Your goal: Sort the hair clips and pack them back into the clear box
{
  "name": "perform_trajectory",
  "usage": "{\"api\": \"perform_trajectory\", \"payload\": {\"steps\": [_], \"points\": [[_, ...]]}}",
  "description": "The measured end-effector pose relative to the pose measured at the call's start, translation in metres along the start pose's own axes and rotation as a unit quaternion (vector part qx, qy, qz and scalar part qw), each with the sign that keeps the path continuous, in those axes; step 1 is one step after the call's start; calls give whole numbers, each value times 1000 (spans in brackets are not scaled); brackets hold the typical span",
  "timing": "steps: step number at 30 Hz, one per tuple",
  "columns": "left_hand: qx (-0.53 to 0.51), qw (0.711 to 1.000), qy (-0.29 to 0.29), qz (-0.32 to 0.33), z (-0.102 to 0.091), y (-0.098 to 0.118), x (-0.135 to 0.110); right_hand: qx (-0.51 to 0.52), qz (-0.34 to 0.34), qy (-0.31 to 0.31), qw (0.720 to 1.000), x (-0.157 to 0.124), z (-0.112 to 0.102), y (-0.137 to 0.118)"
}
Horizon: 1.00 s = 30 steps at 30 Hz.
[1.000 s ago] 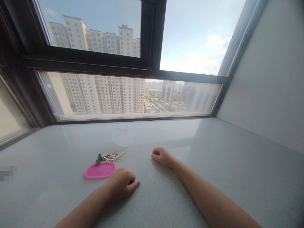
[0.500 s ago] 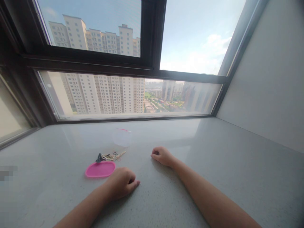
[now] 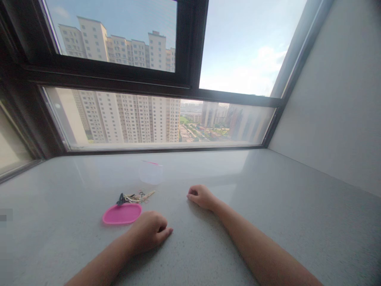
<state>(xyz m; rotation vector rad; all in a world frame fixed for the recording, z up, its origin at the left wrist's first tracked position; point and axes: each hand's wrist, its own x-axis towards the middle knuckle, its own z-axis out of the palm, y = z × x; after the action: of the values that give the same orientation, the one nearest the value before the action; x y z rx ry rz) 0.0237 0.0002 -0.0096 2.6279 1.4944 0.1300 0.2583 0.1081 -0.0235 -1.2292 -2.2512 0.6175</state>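
My left hand [image 3: 150, 232] rests on the grey stone sill [image 3: 268, 206], fingers curled loosely under, with nothing in it. It lies just right of a flat pink oval lid [image 3: 122, 213]. Behind the lid lies a bunch of keys [image 3: 135, 196]. My right hand [image 3: 201, 196] rests further back on the sill as a loose fist, apart from the keys, with nothing visible in it. A clear round container [image 3: 151, 171] with a pink edge stands beyond the keys, hard to make out.
A dark-framed window [image 3: 190, 85] runs along the back of the sill, with high-rise blocks outside. A plain grey wall [image 3: 333, 99] closes the right side. A second pane meets the sill at the left.
Both hands stay put on the sill. The view has shifted slightly, so everything sits a little further left in the picture.
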Motion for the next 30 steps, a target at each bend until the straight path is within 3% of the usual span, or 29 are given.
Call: {"api": "perform_trajectory", "payload": {"steps": [30], "points": [[-4,1000,0,2,1,-2,1,3,-1,1,1000,1,0,-1]]}}
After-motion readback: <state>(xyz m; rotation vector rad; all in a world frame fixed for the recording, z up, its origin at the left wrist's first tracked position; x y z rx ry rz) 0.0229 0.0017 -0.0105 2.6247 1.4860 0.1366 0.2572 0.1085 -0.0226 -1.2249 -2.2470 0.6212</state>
